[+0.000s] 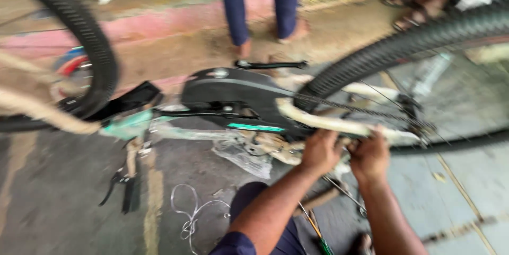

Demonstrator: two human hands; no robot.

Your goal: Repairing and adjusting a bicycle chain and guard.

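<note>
A bicycle lies upside down before me, its frame (339,123) wrapped in pale paper. My left hand (319,151) grips the wrapped frame tube just behind the black chain guard (233,96). My right hand (370,155) closes on the same tube a little further right, near the rear hub (419,125). The rear wheel (403,48) with a black knobbly tyre arcs above both hands. A black pedal (270,65) sticks up above the chain guard. The picture is blurred, so finger detail is unclear.
The front tyre (85,32) curves at upper left. Pliers (124,183) and a loose white wire (191,215) lie on the grey floor beside crumpled clear plastic (244,157). A person in blue trousers (260,5) stands beyond the bike; another person's sandalled feet (419,5) are at upper right.
</note>
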